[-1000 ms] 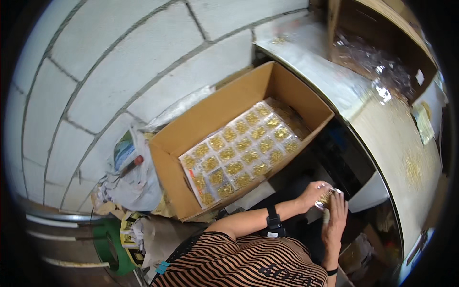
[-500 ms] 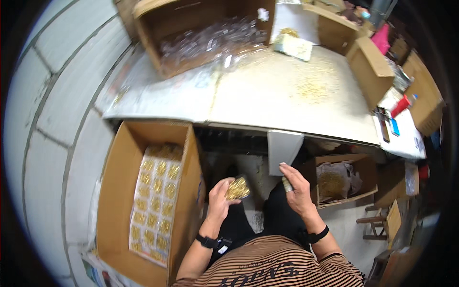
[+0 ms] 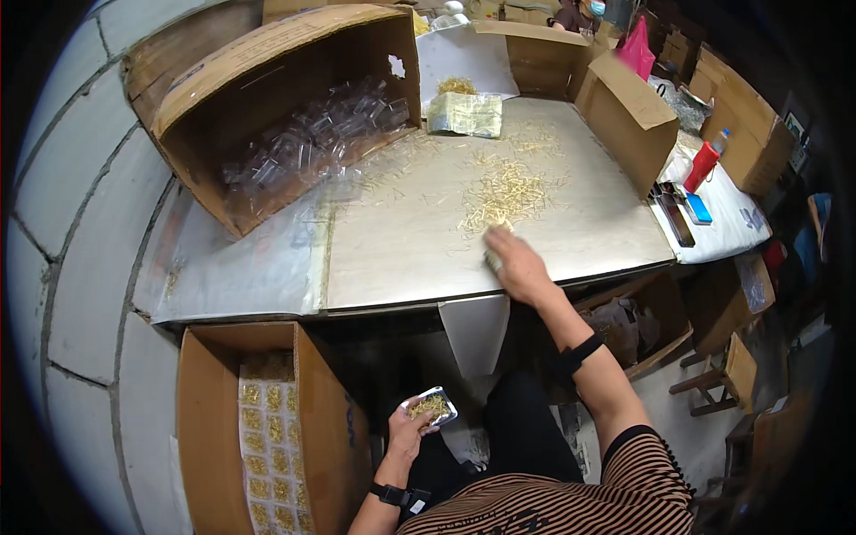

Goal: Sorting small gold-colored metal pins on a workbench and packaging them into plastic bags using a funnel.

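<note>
The left hand (image 3: 412, 430) is held low over the lap, its fingers closed round a small clear tray (image 3: 430, 407) filled with thin golden pins. Just to the left of that hand stands an open cardboard box (image 3: 332, 419) on the floor, its bottom lined with rows of filled packets (image 3: 265, 455) of the same golden colour.

The right hand (image 3: 514, 265) reaches out onto the pale surface (image 3: 401, 259), palm down, fingers together and curled over a small bunch of pins — whether it actually grips them cannot be told. Just beyond its fingertips lies a loose heap of golden pins (image 3: 508, 192). Farther off, up and to the left of this hand, a large cardboard box (image 3: 267, 53) lies on its side, full of empty clear trays (image 3: 321, 134). Beyond the heap sits a flat yellowish bag (image 3: 464, 114); well off to the right, a red bottle (image 3: 702, 165).
</note>
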Demonstrator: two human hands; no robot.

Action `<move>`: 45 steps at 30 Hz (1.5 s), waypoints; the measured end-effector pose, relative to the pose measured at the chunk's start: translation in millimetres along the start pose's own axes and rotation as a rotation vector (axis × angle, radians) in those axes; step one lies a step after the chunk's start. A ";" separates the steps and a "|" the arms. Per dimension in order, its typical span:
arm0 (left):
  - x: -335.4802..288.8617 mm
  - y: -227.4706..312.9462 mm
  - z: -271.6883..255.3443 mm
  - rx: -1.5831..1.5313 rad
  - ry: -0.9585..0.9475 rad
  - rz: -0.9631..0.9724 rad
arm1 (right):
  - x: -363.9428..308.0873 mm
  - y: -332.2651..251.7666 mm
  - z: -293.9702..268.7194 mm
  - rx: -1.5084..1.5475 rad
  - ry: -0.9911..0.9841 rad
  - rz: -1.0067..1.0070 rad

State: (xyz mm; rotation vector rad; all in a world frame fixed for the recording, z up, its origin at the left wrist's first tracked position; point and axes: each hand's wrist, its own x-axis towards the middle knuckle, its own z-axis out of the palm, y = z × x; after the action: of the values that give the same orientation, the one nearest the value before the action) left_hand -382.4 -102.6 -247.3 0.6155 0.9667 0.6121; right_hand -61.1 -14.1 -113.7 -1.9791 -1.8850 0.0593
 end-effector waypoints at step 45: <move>28.9 -40.8 53.1 -0.106 -0.358 -0.145 | -209.2 -92.8 71.5 0.409 -0.273 -0.083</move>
State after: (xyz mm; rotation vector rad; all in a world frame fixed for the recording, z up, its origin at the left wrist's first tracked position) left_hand -315.1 -120.1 -269.5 0.5330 0.6326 0.4032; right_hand -189.0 -197.2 -200.8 -1.6766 -1.9249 0.6666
